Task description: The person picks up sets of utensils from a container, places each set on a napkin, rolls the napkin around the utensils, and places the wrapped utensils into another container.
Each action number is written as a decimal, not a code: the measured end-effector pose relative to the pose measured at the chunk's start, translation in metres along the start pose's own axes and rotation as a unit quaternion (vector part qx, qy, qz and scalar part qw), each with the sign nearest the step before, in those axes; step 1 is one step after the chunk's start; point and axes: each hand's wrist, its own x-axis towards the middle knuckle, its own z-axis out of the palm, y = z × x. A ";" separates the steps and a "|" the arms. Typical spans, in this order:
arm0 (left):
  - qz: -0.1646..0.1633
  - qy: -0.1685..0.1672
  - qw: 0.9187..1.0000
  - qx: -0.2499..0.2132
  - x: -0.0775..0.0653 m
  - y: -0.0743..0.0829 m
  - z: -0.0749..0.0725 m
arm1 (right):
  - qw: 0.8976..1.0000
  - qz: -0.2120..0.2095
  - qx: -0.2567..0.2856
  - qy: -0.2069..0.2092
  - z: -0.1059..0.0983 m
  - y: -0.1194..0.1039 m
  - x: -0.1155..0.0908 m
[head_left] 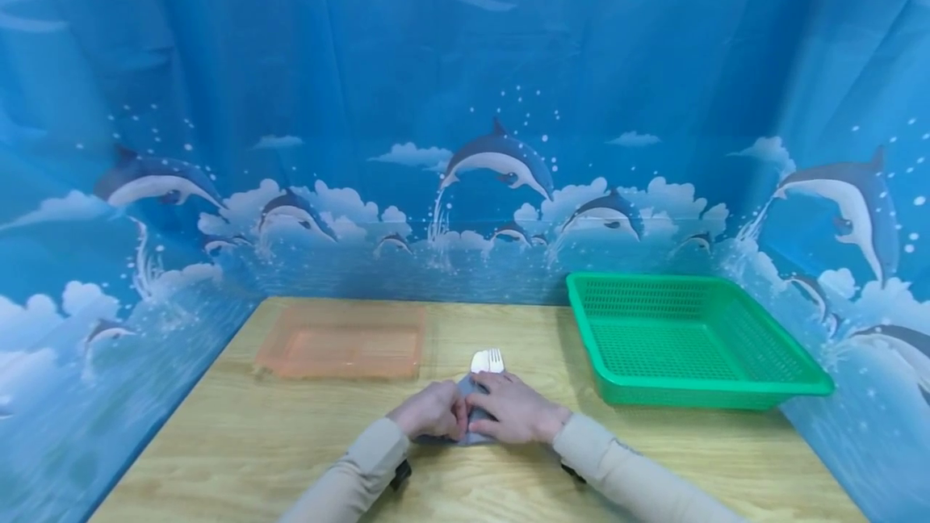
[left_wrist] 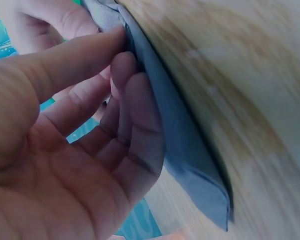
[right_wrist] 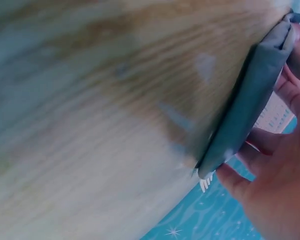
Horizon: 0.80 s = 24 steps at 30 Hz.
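A grey-blue cloth napkin (head_left: 465, 387) lies folded into a narrow bundle on the table. From its far end stick out a fork (head_left: 496, 360) and a second white, rounded piece of cutlery (head_left: 479, 361). My left hand (head_left: 439, 410) pinches the napkin's near edge between thumb and fingertips; the folded strip (left_wrist: 177, 130) runs past these fingers in the left wrist view. My right hand (head_left: 517, 407) holds the bundle from the right, its fingers bent over the cloth (right_wrist: 247, 105). The cutlery inside the cloth is mostly hidden.
On the wooden table (head_left: 305, 434) an orange translucent tray (head_left: 341, 371) stands at the back left. A large green plastic basket (head_left: 715, 386) is at the right. A blue dolphin-print curtain (head_left: 407, 87) hangs behind the table and along its sides.
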 end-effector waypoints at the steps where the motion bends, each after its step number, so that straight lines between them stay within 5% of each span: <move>1: 0.002 0.000 1.000 -0.001 0.001 0.000 0.000 | 1.000 -0.006 0.003 0.010 -0.002 0.001 0.000; 10: 0.010 -0.008 1.000 -0.009 0.001 -0.003 -0.002 | 0.999 -0.010 0.039 0.005 -0.008 0.003 0.001; 18: 0.024 -0.025 0.999 -0.009 0.004 -0.006 -0.003 | 0.991 -0.091 0.022 0.094 -0.004 0.005 0.002; 24: 0.023 -0.033 0.999 -0.006 0.006 -0.009 -0.004 | 0.988 -0.084 0.118 0.044 -0.003 0.009 0.006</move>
